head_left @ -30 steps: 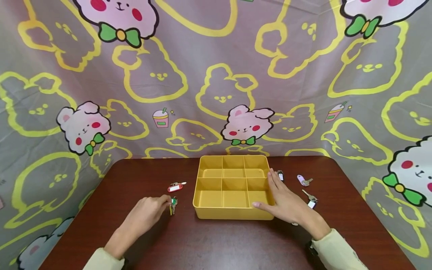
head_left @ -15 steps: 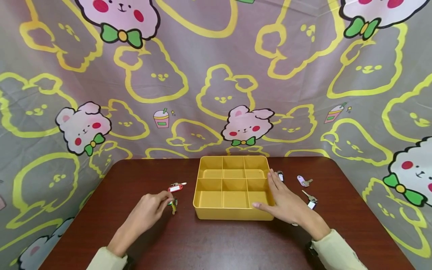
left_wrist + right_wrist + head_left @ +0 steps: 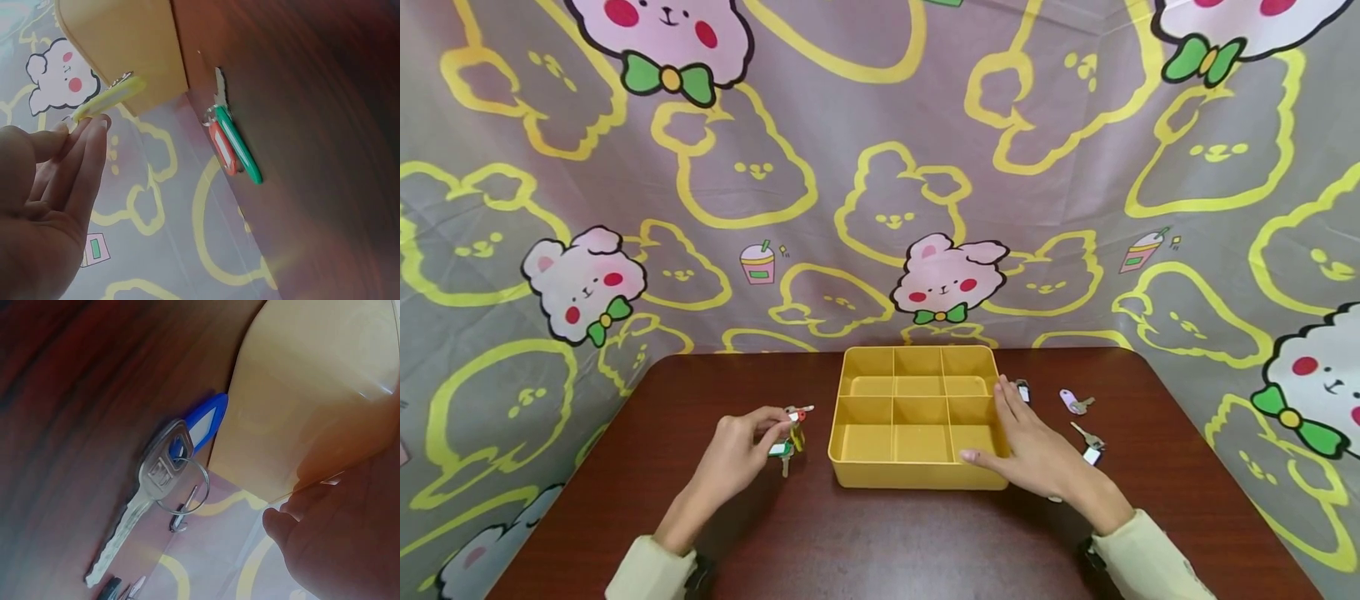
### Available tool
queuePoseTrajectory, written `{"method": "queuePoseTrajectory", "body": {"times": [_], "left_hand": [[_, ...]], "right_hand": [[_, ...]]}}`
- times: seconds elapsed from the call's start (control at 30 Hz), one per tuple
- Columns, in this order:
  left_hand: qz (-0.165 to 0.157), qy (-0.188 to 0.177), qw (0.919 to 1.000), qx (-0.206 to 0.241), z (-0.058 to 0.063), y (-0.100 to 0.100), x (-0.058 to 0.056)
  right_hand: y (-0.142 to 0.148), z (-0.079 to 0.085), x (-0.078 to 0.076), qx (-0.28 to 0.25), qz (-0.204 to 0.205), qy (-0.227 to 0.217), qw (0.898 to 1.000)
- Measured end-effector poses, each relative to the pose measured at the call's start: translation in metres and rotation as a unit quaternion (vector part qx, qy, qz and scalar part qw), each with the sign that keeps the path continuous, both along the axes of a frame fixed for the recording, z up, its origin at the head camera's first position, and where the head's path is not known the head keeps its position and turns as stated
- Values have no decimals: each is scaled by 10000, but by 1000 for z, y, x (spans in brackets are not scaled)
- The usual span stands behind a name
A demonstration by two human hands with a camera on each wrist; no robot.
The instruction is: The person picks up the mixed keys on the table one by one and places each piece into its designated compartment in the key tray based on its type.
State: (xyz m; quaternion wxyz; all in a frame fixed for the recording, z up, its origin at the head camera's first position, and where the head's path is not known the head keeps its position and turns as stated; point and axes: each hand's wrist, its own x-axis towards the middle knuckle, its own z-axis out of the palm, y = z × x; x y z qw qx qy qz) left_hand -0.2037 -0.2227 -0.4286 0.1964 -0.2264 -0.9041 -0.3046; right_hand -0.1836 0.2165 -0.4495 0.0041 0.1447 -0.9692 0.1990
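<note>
My left hand (image 3: 737,450) pinches a key ring with a yellow key tag (image 3: 109,99) between thumb and fingertips, raised above the table left of the box. Below it lie a key with a green tag (image 3: 240,147) and one with a red tag (image 3: 223,148); in the head view the fingers partly cover these. A yellow six-compartment box (image 3: 917,475) stands mid-table. Against its right side rests my right hand (image 3: 1037,450), fingers extended along the wall and thumb over the front rim. Near that hand lies a key with a blue tag (image 3: 203,425), mostly hidden in the head view.
Right of the box are a key with a lilac tag (image 3: 1067,400), a key with a white-labelled tag (image 3: 1092,455) and a dark tag (image 3: 1023,390) close to the box. A patterned cloth (image 3: 850,208) hangs behind the brown table (image 3: 895,550).
The left hand has lifted the yellow-tagged key off the table and moved it slightly right and away from me. The green-tagged key stays lying there. The right hand and box have not moved.
</note>
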Motion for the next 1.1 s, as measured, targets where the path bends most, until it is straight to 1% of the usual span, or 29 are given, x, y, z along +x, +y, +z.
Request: {"method": "queuePoseTrajectory", "body": {"times": [0.1,0.2,0.4,0.5,0.53,0.67,0.7,0.77,0.83,1.0,1.1], "left_hand": [[24,-288,9990,332,1,3,-2],[-6,-573,9960,680,3,6,-4],[22,-1174,9851,1252,10,9,-8],[13,-1506,9761,1564,15,11,-10],[-5,-1642,9720,1681,17,12,-10],[-89,-2253,9505,2139,23,14,-11],[-97,-2387,9458,2200,24,15,-12],[-137,-2580,9389,2273,27,16,-12],[-167,-2655,9359,2308,29,17,-13],[-170,-2647,9363,2303,35,18,-14],[-182,-2685,9337,2362,39,19,-15]], "right_hand": [[0,1,0,-13,-14,-2,10000],[0,1,0,-47,-27,-39,10000],[0,2,2,-84,-54,-94,9999],[1,3,3,-100,-48,-78,9999],[1,3,4,-106,-49,-69,9999],[1,2,4,-122,-47,-53,9999],[1,2,4,-117,-46,-48,9999],[1,2,4,-109,-24,0,9999],[1,2,5,-109,-6,45,9999],[-1,2,4,-90,32,59,9999],[-1,3,3,-62,50,86,9999]]}}
